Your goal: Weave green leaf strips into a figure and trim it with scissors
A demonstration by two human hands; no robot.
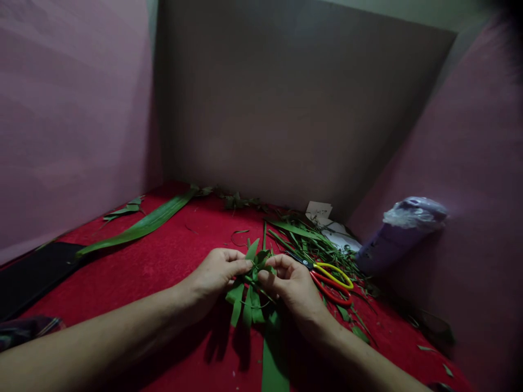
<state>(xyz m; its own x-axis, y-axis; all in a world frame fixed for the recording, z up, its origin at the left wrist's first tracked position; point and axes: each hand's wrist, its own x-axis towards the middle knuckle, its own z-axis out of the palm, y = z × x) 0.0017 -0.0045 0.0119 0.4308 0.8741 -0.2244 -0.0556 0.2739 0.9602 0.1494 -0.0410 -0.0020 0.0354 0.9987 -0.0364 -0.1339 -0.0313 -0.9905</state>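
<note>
Between my two hands is a bundle of green leaf strips [247, 306], fanned out and hanging downward over the red cloth. My left hand [218, 270] pinches its left side between thumb and fingers. On the right side, the thumb and forefinger of my right hand [291, 280] close on the same bundle near its top. Just beyond my right hand lie scissors [333, 277] with one yellow and one red handle, their blades partly behind the hand. Below the bundle, a broad green leaf [275, 354] runs toward me. How the strips are joined is too small to tell.
Red cloth [163, 267] covers the surface. A long green leaf [143, 226] lies at the left, touching a black flat item [36, 275]. Leaf scraps [318, 242] pile up at the right near white paper [339, 234]. A purple cylinder wrapped in plastic [392, 237] leans by the right wall.
</note>
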